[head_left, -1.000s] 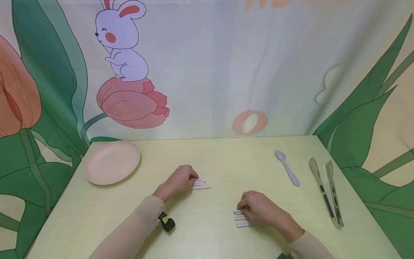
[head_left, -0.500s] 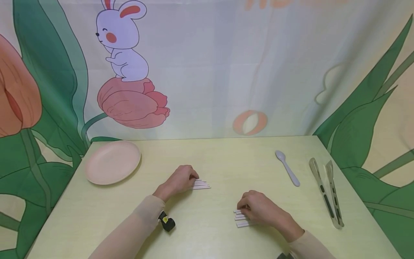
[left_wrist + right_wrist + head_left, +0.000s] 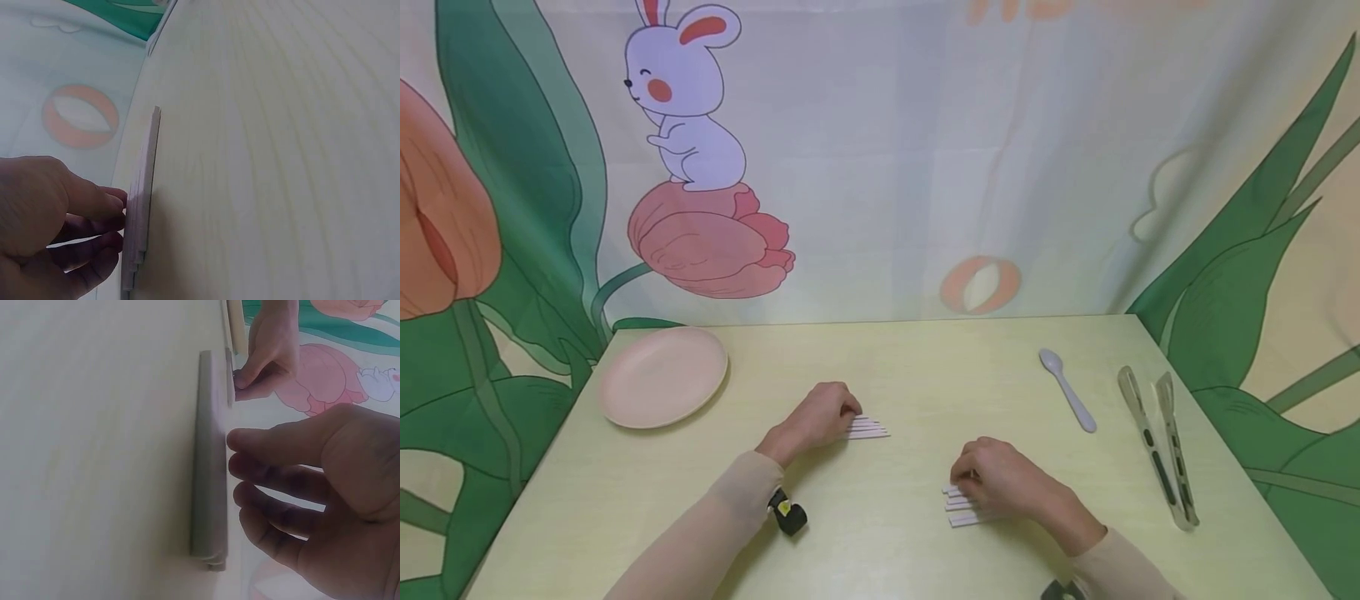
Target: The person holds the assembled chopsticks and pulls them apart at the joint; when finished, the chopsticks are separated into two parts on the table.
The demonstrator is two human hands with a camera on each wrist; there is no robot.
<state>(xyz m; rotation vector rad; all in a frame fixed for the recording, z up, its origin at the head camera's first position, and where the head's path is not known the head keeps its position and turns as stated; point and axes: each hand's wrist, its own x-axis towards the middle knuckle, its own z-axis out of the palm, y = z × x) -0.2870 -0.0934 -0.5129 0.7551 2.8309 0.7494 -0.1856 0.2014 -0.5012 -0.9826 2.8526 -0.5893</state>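
Several thin white sticks lie side by side in two groups on the pale table. At the left group [image 3: 868, 430], my left hand [image 3: 820, 414] is bent over the sticks' near-left ends, and the left wrist view has its fingertips right at these sticks [image 3: 147, 181]. Over the right group [image 3: 973, 520] is my right hand [image 3: 1003, 479], its fingers loosely bent and its palm hiding the sticks' right ends. From the right wrist, a narrow gap shows between those fingertips and the right group of sticks [image 3: 209, 456].
A round pink plate [image 3: 662, 377] sits at the back left. A pale purple spoon [image 3: 1067, 390] and a pair of tongs [image 3: 1165, 450] lie on the right. Behind the table [image 3: 880, 550] hangs a printed curtain [image 3: 880, 167] with a rabbit and flowers.
My right hand has lifted slightly off its sticks, so more of their length shows. The left hand stays in place at its group.
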